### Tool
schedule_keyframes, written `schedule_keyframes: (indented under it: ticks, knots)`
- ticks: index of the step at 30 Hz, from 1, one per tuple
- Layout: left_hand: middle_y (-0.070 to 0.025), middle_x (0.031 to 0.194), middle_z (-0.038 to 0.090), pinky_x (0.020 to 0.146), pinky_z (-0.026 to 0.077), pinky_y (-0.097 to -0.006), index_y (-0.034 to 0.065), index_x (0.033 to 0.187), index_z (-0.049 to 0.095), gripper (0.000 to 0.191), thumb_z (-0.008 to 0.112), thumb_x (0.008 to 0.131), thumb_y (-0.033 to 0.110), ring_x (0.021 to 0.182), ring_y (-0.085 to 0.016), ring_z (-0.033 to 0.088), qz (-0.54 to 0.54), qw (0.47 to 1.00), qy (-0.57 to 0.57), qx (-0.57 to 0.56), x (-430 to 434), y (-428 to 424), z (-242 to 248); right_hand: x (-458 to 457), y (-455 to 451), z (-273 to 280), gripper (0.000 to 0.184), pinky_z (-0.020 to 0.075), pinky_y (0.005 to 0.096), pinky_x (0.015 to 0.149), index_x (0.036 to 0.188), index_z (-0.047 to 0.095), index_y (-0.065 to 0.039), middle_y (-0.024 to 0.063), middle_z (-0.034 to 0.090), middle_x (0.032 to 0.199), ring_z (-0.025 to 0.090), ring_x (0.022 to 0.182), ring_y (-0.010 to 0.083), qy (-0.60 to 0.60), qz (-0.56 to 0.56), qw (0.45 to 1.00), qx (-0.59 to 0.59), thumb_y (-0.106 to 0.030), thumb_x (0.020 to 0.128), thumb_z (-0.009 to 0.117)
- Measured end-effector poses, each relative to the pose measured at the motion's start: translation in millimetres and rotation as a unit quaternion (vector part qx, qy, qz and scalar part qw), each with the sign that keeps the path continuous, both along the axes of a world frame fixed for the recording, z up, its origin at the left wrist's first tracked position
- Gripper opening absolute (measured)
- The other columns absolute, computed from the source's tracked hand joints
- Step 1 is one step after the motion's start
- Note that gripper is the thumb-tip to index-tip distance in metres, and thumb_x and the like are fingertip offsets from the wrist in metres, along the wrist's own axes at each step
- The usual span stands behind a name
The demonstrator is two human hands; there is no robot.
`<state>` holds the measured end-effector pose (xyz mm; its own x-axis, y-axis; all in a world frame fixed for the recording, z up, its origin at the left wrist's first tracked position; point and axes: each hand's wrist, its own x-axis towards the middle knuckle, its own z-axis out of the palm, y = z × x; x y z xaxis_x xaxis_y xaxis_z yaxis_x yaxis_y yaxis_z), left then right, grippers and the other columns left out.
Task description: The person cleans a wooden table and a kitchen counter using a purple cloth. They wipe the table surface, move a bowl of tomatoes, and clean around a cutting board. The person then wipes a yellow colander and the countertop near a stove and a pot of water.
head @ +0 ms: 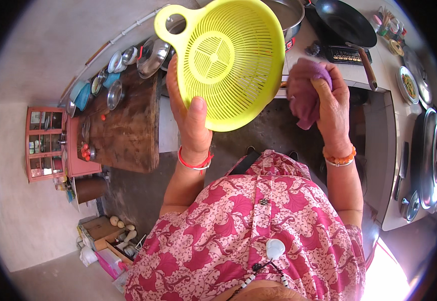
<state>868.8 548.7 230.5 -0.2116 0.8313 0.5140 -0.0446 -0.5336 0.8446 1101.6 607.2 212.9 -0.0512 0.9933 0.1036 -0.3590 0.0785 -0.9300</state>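
Observation:
My left hand (192, 124) grips a yellow-green plastic colander (241, 75) by its side, thumb over the rim and the other fingers behind it. The colander is tilted so its slotted inside faces me, and its ring handle (162, 24) points to the upper left. A bunched purple cloth (305, 94) is pinched in my right hand (331, 98), just right of the colander's rim and apart from it. No food shows inside the colander.
On the right, a tiled counter (384, 109) holds a black wok (344, 22), a cleaver (403, 161), a dish of food (407, 84) and a large lidded pan (427, 158). At left, a wooden table (128, 124) carries several metal bowls (115, 95). Boxes (101, 229) stand on the floor.

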Motion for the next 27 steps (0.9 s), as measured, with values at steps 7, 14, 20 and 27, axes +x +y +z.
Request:
schedule_keyframes:
  ticks: [7, 14, 20, 27]
  knots:
    - [-0.0181, 0.142, 0.033, 0.108, 0.033, -0.0409, -0.0055, 0.149, 0.013, 0.101, 0.068, 0.083, 0.047, 0.131, -0.027, 0.038, 0.012, 0.994, 0.104, 0.033, 41.1, -8.7, 0.6, -48.7, 28.6, -8.3, 0.03, 0.0505, 0.0326, 0.078, 0.116, 0.053, 0.004, 0.0141, 0.064, 0.09, 0.061, 0.081, 0.019, -0.166, -0.144, 0.962, 0.162, -0.009, 0.09, 0.059]
    - [-0.0171, 0.139, 0.033, 0.108, 0.032, -0.0406, -0.0056, 0.148, 0.02, 0.103, 0.07, 0.08, 0.053, 0.129, -0.026, 0.039, -0.031, 0.993, 0.11, 0.017, 42.0, -7.1, -3.3, -56.6, 40.0, 2.1, 0.023, 0.0509, 0.0272, 0.067, 0.101, 0.063, 0.004, 0.0068, 0.067, 0.085, 0.063, 0.075, 0.0167, 0.037, 0.048, 0.998, -0.002, -0.008, 0.089, 0.048]
    - [-0.0182, 0.141, 0.035, 0.108, 0.032, -0.0416, -0.005, 0.147, 0.023, 0.1, 0.065, 0.082, 0.058, 0.129, -0.027, 0.04, -0.032, 0.994, 0.102, 0.012, 42.6, 1.2, -9.5, -55.2, 46.9, -13.3, 0.03, 0.0501, 0.0289, 0.074, 0.094, 0.066, 0.002, 0.0072, 0.068, 0.084, 0.062, 0.074, 0.0136, -0.128, 0.206, 0.964, 0.112, -0.017, 0.086, 0.044]
    - [-0.0192, 0.14, 0.04, 0.107, 0.037, -0.0408, -0.0037, 0.147, 0.022, 0.09, 0.058, 0.088, 0.054, 0.127, -0.026, 0.044, -0.058, 0.996, 0.028, -0.059, 17.0, 19.3, -31.2, -51.0, 26.3, -9.2, 0.027, 0.0484, 0.0275, 0.073, 0.091, 0.066, 0.002, 0.0064, 0.065, 0.087, 0.057, 0.076, 0.0139, 0.07, 0.566, 0.819, 0.059, -0.015, 0.078, 0.051]
